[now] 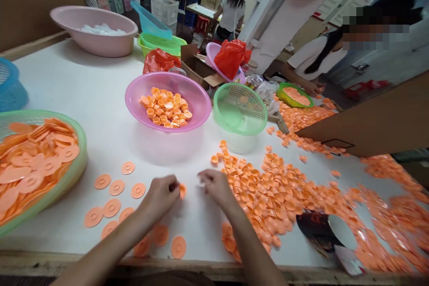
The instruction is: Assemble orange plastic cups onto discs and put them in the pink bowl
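Observation:
My left hand [163, 195] is closed over the middle of the white table, with a small orange plastic piece [182, 191] at its fingertips. Most of that piece is hidden, so its exact shape is unclear. A short way to the right, my right hand [216, 185] hovers slightly blurred, fingers stretched out and apart, nothing visible between them. Beside it spreads a large heap of small orange plastic cups [268, 187]. Several flat orange discs with a raised ring [117, 187] lie around my left forearm. Beyond both hands stands a pink bowl [134, 107] holding orange cups.
A green basket [82, 143] full of orange discs stands at left. Behind are a mesh green basket [240, 132], a pale pink basin [100, 51] with translucent pieces and red bags [231, 59]. Cardboard [375, 120] stands at right. Two other people are beyond the table.

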Demonstrator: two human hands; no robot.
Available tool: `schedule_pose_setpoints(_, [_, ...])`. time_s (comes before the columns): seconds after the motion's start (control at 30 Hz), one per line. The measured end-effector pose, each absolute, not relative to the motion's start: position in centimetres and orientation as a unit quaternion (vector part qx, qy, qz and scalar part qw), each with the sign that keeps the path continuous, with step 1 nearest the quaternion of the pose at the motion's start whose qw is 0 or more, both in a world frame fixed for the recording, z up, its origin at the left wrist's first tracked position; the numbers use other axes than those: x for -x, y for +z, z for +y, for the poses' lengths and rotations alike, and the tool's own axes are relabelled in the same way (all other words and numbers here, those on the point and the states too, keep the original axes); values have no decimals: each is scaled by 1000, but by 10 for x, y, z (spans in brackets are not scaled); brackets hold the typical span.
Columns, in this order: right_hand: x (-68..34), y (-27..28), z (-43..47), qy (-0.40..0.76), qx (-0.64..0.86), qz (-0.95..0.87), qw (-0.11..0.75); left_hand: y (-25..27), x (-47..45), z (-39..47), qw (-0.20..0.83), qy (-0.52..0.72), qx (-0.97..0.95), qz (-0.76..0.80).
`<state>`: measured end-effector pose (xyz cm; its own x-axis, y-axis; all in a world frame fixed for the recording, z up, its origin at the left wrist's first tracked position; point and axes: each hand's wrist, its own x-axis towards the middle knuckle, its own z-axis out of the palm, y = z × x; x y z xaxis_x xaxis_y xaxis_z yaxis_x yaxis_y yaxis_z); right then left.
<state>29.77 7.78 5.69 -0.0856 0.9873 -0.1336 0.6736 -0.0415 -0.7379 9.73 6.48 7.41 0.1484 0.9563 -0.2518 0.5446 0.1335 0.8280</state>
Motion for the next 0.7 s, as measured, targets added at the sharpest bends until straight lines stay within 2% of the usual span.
schedule_pose_setpoints(0.07, [-321, 64, 113, 173, 691, -658, 244, 112, -89, 108, 404, 316, -597, 617])
schedule_pose_setpoints(0.1, [-329, 65, 127, 135, 709, -654, 227, 131, -83, 128, 376, 362, -588, 618])
schedule_pose_setpoints(0.2, [-336, 63, 141, 129, 713, -660, 199, 162, -60, 161, 284, 411, -583, 641])
schedule_pose_setpoints(0.27, [-330, 57, 130, 146, 697, -670, 207, 152, -43, 150, 265, 340, -649, 627])
schedule_pose_setpoints(0.33, [-317, 51, 108, 195, 686, -663, 230, 121, -30, 117, 281, 218, -737, 574])
schedule_pose_setpoints(0.43, [-295, 44, 75, 383, 685, -556, 274, 62, -24, 66, 276, 96, -792, 536])
schedule_pose_setpoints(0.5, [-282, 41, 58, 502, 670, -462, 293, 36, -33, 49, 262, 81, -795, 540])
schedule_pose_setpoints(0.57, [-272, 41, 48, 563, 648, -414, 301, 25, -50, 48, 256, 101, -795, 540])
schedule_pose_setpoints(0.7, [-267, 43, 41, 567, 649, -401, 312, 31, -87, 59, 265, 141, -797, 524])
